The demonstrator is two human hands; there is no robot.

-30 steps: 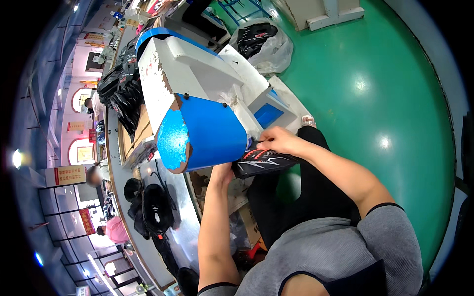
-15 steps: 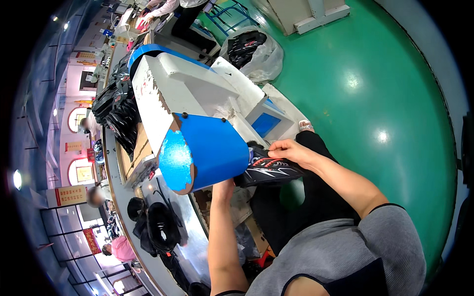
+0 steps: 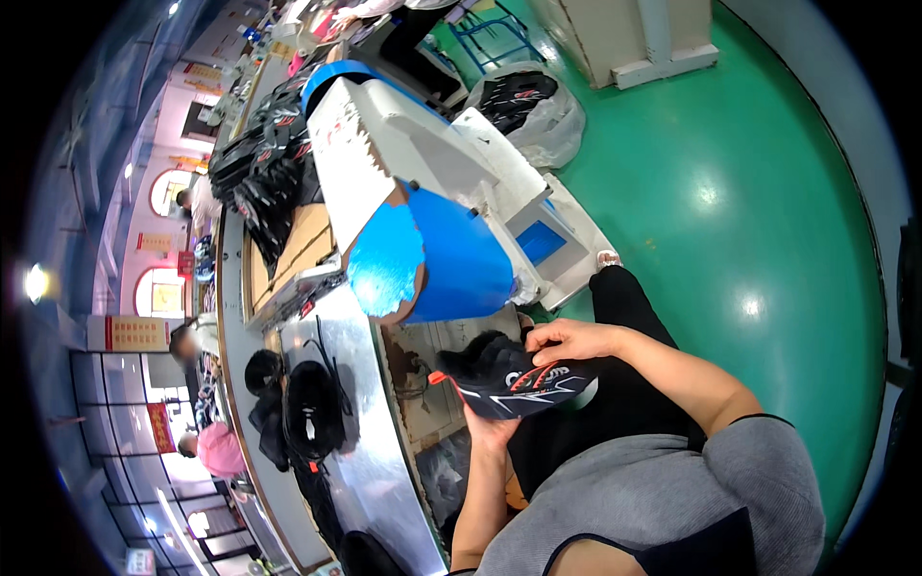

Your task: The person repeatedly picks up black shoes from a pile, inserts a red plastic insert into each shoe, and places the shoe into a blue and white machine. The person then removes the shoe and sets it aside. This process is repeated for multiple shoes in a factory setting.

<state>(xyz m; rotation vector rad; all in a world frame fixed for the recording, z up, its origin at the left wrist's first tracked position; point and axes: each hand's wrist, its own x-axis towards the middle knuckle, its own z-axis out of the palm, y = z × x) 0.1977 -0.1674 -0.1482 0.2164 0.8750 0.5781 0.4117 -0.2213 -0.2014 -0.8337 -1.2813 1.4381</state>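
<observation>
Over my lap I hold a black shoe upper [image 3: 499,389] with red and white markings and a red tab at its heel end. My left hand [image 3: 491,428] grips it from below near the heel; part of those fingers is hidden under it. On top, my right hand [image 3: 573,342] has its fingers closed on the upper's edge near the red stripes. Just beyond the upper stands a blue and white machine [image 3: 471,264] with chipped paint, apart from the upper.
Dark shoe uppers [image 3: 314,408] lie on the metal bench top [image 3: 379,451] at left. Farther off is a heap of black uppers [image 3: 259,163]. A clear plastic bag [image 3: 562,134] of uppers sits on the green floor [image 3: 711,240], near a blue stool [image 3: 495,38]. Other people work at far left.
Both hands have brought the shoe upper out from beside the machine head, back toward my body. My left hand and the heel tab, hidden before, now show. My view has shifted slightly.
</observation>
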